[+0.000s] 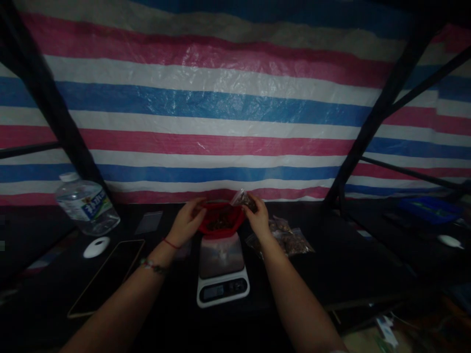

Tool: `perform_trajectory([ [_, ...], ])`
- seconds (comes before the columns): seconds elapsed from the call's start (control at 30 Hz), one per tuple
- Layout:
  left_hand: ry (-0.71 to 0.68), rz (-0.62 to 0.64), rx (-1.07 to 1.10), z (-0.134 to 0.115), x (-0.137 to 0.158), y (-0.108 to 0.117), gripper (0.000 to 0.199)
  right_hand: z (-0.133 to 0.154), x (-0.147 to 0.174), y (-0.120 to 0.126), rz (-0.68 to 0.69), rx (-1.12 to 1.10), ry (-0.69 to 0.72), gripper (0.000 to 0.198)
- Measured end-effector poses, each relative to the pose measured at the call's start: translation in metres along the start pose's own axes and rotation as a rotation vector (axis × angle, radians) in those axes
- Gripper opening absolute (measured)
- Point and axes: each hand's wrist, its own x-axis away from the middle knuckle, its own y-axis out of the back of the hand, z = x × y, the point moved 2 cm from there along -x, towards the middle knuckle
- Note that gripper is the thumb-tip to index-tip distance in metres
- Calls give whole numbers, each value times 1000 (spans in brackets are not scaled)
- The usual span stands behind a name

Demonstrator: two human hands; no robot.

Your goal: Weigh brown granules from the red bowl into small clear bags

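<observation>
My right hand (pixel 257 215) is closed on a small clear zip bag (pixel 242 198) of brown bits, held tilted at the right rim of a red bowl (pixel 221 234). Loose dark brown pieces (pixel 219 221) lie inside that bowl. At its left rim is my left hand (pixel 189 218), with the thumb toward the inside and the fingers along the back edge. In front of the bowl stands a white kitchen scale (pixel 222 260); its display is too dark to read. Several filled clear bags (pixel 294 241) lie to the right, partly behind my right forearm.
On the left are a large clear bottle (pixel 86 206), a white computer mouse (pixel 96 247), a phone or tablet (pixel 106 277) and a flat clear bag (pixel 149 222). A blue tray (pixel 430 210) sits far right. Striped sheeting (pixel 228 108) and dark frame bars (pixel 368 127) rise behind the black table.
</observation>
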Motion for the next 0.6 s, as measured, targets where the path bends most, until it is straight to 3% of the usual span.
perform_trajectory([
  [0.1, 56, 110, 289, -11, -15, -32, 50, 6, 2, -1, 79, -34, 23, 43],
  [0.2, 109, 267, 397, -7, -21, -51, 42, 11, 6, -8, 243, -71, 59, 46],
  [0.27, 174, 301, 424, 0, -21, -54, 38, 12, 10, -14, 312, -77, 75, 48],
  [0.47, 345, 152, 421, 13, -7, -54, 39, 18, 18, -21, 64, 48, 127, 30],
  [0.6, 340, 97, 454, 15, 4, -61, 45, 25, 25, -32, 301, -28, 173, 22],
])
